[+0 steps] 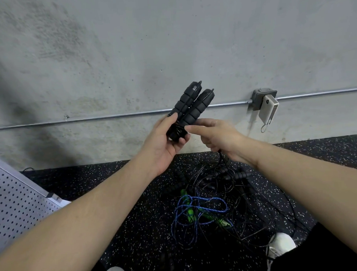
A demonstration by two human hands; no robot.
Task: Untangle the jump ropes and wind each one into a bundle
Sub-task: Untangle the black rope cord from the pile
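Jump rope handles (189, 106), two black ribbed foam grips laid side by side, stand up at a slant in the left hand (163, 140), well above the floor and in front of the grey concrete wall (128, 45). The left thumb lies across the lower end of the nearer grip, and the other fingers (183, 140) curl round from behind, clasping both grips together with some black cord wound at their base. The right hand (216, 136) is just beside them, its index finger stretched out to touch the lower part of the right-hand grip, while its remaining fingers curl down round a thin black cord (222, 156) that drops to the floor.

On the black speckled floor (136, 229), between the person's feet and the wall, lies the tangle of ropes (217, 195): many loops of thin black cord, several more black ribbed handles at its far side, and a blue braided rope (197, 212) looped over bright green handles (190, 213) near the middle. A white shoe (280, 245) rests at the tangle's near right edge.

A metal conduit (111, 116) runs along the wall low down to a grey junction box (263, 96), where a white device (268, 110) hangs. A perforated white panel (15, 204) leans at the left edge.
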